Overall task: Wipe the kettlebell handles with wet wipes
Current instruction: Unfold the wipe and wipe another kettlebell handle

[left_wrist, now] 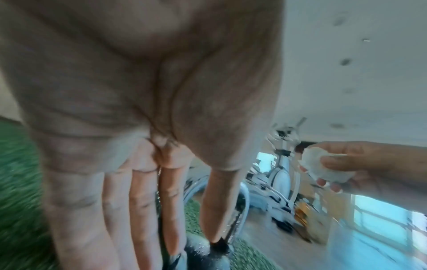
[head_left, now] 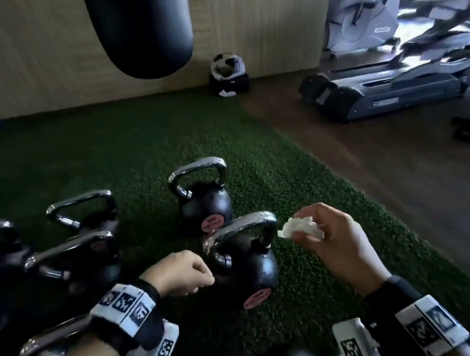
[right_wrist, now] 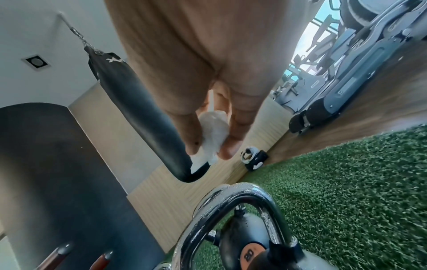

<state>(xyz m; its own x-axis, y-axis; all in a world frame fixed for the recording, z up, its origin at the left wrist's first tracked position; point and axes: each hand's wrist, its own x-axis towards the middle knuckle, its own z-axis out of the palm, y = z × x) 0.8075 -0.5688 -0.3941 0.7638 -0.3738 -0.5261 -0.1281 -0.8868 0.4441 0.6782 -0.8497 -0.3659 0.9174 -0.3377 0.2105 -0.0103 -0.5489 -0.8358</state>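
A group of kettlebells (head_left: 72,255) stands at my left on the green turf (head_left: 139,149), chrome handles up. I judge they are gathered close so each handle can be reached in turn.

My left hand (head_left: 180,273) rests against the near side of the closest kettlebell (head_left: 245,270), low beside the handle's left root. The left wrist view shows its fingers (left_wrist: 138,210) straight, held together and pointing down toward the black body; they grip nothing. I judge this hand is steadying the bell.

The handle (head_left: 240,226) of that kettlebell stands upright between my two hands and looks speckled, possibly with moisture; I cannot confirm it.

My right hand (head_left: 336,242) is just right of the handle and clear of it. Thumb and fingers are curled, pinching a crumpled white wet wipe (head_left: 298,227) whose loose corner points toward the handle's right bend without touching.

Another kettlebell (head_left: 203,200) stands behind. I judge wiping contact is not yet made here.
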